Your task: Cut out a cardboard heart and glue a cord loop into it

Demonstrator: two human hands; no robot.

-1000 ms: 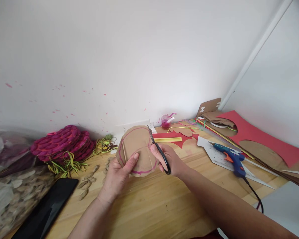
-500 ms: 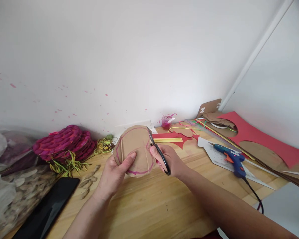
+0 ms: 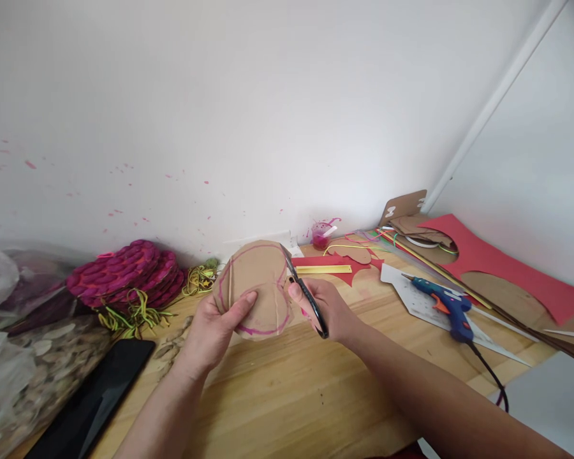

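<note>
A rounded piece of brown cardboard [image 3: 256, 271], marked with a purple curved outline, is held above the wooden table. My left hand [image 3: 220, 328] grips its lower left part, thumb on top and fingers hidden beneath. Black-handled scissors [image 3: 309, 301] are in my right hand [image 3: 325, 306], their blades pointing up and away along the cardboard's right edge. The blades touch the cardboard near its upper right; how far apart they are is hard to make out.
At left lie a black phone [image 3: 93, 395], peanuts [image 3: 169, 350], a bag of shells [image 3: 48, 376] and stacked magenta discs [image 3: 124, 274]. Behind are a yellow ruler [image 3: 323, 269] and a cup of pink paint [image 3: 320, 237]. A blue glue gun [image 3: 447, 309] and red sheet [image 3: 502, 268] lie right.
The cardboard has turned slightly, and my left hand has shifted a little to the left with it. The scissors stay at its right edge. The whole view has moved slightly.
</note>
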